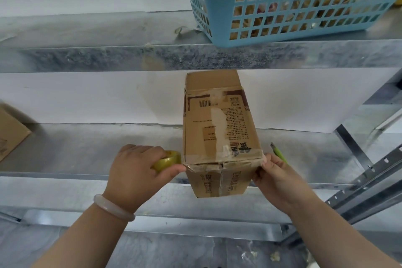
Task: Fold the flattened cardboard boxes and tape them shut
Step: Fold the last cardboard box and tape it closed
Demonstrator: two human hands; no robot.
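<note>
A folded brown cardboard box (219, 128) with printed text lies lengthwise on the metal shelf (91, 148), its near end over the shelf's front edge. The flaps on that near end are closed, with clear tape across the top edge. My left hand (134, 174) grips a yellowish roll of clear tape (168, 161) against the box's near left corner, thumb at the corner. My right hand (276, 175) holds the near right corner of the box, fingers curled on its edge.
A green utility knife (278, 152) lies on the shelf just right of the box. Another cardboard box (10, 132) sits at the far left. A blue plastic basket (293, 4) with scraps stands on the upper shelf. Slotted metal rails (369, 176) run at the right.
</note>
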